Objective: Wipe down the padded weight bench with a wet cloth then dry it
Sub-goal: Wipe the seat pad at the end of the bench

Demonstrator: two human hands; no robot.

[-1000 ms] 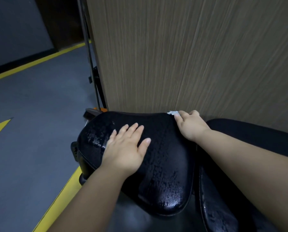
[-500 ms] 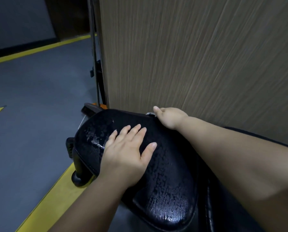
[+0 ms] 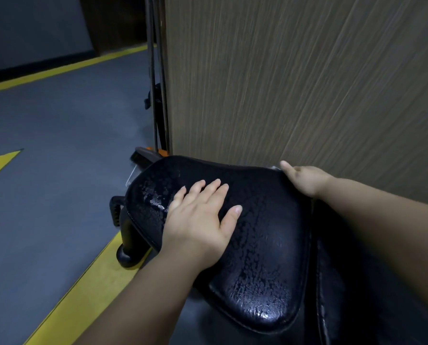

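Bracing flat on the seat pad (image 3: 265,245), left hand (image 3: 198,220) has fingers straight, holding nothing. Right hand (image 3: 305,180) is at the far-right corner by the wall (image 3: 307,83), a scrap of cloth (image 3: 274,167) peeking out beneath it; grip hidden, can't tell. Pad's long axis runs from the person toward the wall, and the beaded wet area lies left of and nearer than the cloth, so it's prob. the right hand's sweep.

The wood-grain panel (image 3: 307,83) walls off everything from twelve to three o'clock, just behind the far edge of the seat pad (image 3: 270,232). My right hand (image 3: 305,179) fills that tight seam. Poles (image 3: 155,95) and a brush head (image 3: 143,156) crowd eleven. At nine o'clock I have open floor (image 3: 58,170), past the bench's black foot (image 3: 127,245).
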